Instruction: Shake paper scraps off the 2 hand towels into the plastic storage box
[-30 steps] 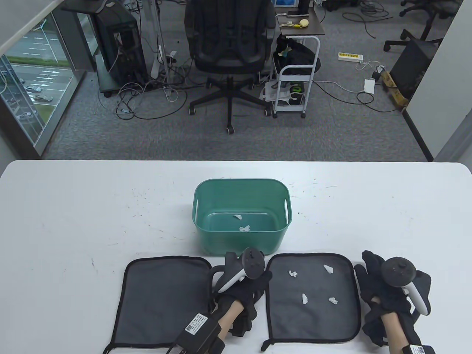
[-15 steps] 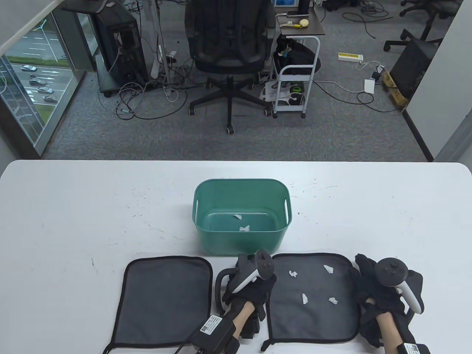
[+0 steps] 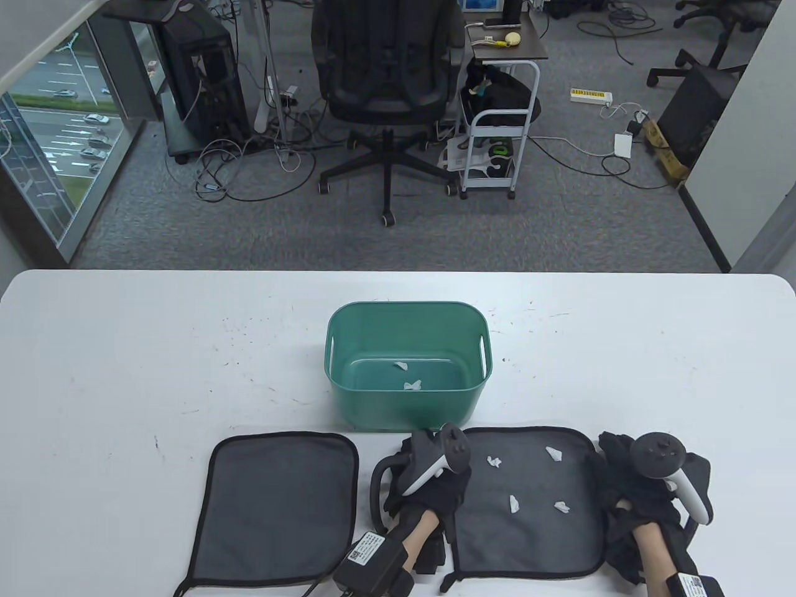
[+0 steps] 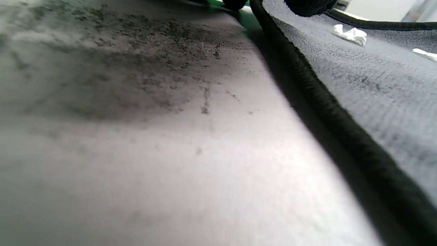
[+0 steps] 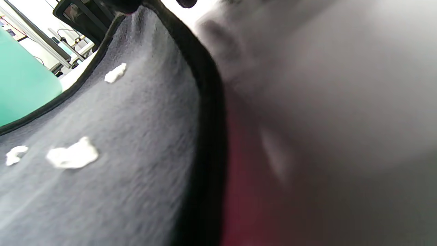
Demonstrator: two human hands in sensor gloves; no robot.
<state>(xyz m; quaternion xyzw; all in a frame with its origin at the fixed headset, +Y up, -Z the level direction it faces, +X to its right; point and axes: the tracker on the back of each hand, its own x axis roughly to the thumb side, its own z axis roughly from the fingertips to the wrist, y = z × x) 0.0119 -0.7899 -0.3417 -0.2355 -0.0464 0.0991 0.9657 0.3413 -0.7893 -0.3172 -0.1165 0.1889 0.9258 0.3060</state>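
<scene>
Both hands sit at the right towel [image 3: 528,497]: left hand [image 3: 435,491] on its left edge, right hand [image 3: 647,497] on its right; whether either grips it cannot be told.

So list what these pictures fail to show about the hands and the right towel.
- Left hand fingers: table view, hidden under its tracker.
- Right hand hold on the right towel: table view, hidden by the glove; right wrist view blurred.
- Green box floor: near wall hides part.
</scene>
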